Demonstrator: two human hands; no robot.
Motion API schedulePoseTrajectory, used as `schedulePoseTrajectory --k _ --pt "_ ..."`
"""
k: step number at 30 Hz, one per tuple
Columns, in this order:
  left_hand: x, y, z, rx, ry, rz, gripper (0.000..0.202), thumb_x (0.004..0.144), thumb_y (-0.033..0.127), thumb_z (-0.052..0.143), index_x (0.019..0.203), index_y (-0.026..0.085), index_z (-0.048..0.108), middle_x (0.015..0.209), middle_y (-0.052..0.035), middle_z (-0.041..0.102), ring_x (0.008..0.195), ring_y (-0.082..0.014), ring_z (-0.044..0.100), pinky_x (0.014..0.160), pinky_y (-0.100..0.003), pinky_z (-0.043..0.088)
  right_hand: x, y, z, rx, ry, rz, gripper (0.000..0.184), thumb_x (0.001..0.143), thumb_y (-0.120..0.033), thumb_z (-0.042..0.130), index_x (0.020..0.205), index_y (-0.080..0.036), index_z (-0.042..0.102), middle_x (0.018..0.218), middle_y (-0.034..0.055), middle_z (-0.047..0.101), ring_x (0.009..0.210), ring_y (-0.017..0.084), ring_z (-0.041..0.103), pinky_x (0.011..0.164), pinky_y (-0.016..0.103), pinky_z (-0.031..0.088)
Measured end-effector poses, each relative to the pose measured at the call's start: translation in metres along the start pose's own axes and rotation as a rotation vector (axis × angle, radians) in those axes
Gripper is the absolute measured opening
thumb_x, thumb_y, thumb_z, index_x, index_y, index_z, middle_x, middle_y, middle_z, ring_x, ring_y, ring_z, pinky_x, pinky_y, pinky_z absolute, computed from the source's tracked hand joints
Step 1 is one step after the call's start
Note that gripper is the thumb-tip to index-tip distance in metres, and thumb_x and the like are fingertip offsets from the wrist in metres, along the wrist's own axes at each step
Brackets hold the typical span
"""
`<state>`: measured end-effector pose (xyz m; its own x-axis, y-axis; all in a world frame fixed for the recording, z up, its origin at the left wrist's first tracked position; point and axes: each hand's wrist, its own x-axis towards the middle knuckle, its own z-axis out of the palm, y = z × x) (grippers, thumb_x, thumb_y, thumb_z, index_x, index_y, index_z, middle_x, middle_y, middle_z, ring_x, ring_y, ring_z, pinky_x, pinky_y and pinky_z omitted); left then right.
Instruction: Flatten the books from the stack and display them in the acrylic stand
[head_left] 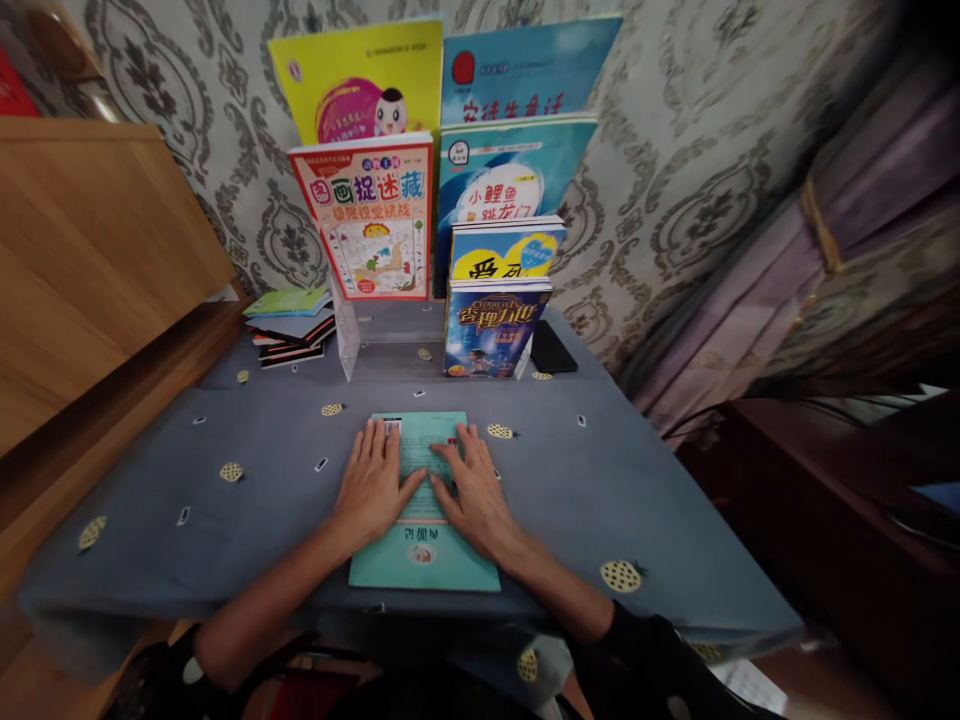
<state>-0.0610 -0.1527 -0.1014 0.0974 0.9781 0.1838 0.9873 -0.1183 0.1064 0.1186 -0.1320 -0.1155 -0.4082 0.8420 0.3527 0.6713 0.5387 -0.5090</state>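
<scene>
A teal paperback book (424, 568) lies flat near the table's front edge, its printed title upside down from where I look. My left hand (373, 487) rests palm down on the book's left part, fingers stretched away from me and thumb pointing inward. On the right part lies my right hand (474, 492), also palm down with its fingers spread. Both thumbs nearly meet over the middle of the cover. Neither hand grips anything. Part of the cover's text and barcode is hidden under the fingers.
Behind the book, a clear acrylic stand (390, 360) holds several upright books, including a red-bordered picture book (367, 220) and a dark blue book (491, 330). A stack of booklets (291, 325) sits left, a black phone (553, 350) right. A patterned cloth (270, 520) covers the table.
</scene>
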Motion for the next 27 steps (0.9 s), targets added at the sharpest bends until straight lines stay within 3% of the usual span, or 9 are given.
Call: schedulePoseTrajectory --k 9,19,27 --pt "0.012 -0.012 0.005 -0.01 0.003 0.111 0.084 0.093 0.07 0.028 0.147 0.007 0.034 0.156 -0.0241 0.03 0.147 -0.0368 0.021 0.117 -0.056 0.024 0.0 0.001 -0.002 0.015 -0.004 -0.015 0.041 0.09 -0.025 0.051 0.13 -0.021 0.055 0.152 0.016 0.037 0.147 0.036 0.02 0.112 0.062 0.031" --pt "0.031 -0.007 0.001 -0.037 -0.065 0.311 0.077 0.097 0.064 0.024 0.149 0.008 0.032 0.157 -0.0195 0.03 0.148 -0.0279 0.022 0.119 -0.047 0.024 0.0 0.002 -0.004 0.102 -0.031 0.021 0.046 0.086 -0.017 0.051 0.133 -0.018 0.054 0.154 0.0174 0.035 0.148 0.035 0.018 0.114 0.06 0.029" --pt "0.05 0.006 -0.007 -0.088 -0.16 0.44 0.072 0.098 0.061 0.029 0.152 0.012 0.026 0.158 -0.0151 0.028 0.149 -0.0232 0.02 0.121 -0.046 0.019 0.001 0.005 -0.01 0.324 0.001 0.112 0.071 0.08 -0.011 0.045 0.149 -0.018 0.03 0.156 0.0145 0.032 0.148 0.028 0.023 0.117 0.053 0.03"
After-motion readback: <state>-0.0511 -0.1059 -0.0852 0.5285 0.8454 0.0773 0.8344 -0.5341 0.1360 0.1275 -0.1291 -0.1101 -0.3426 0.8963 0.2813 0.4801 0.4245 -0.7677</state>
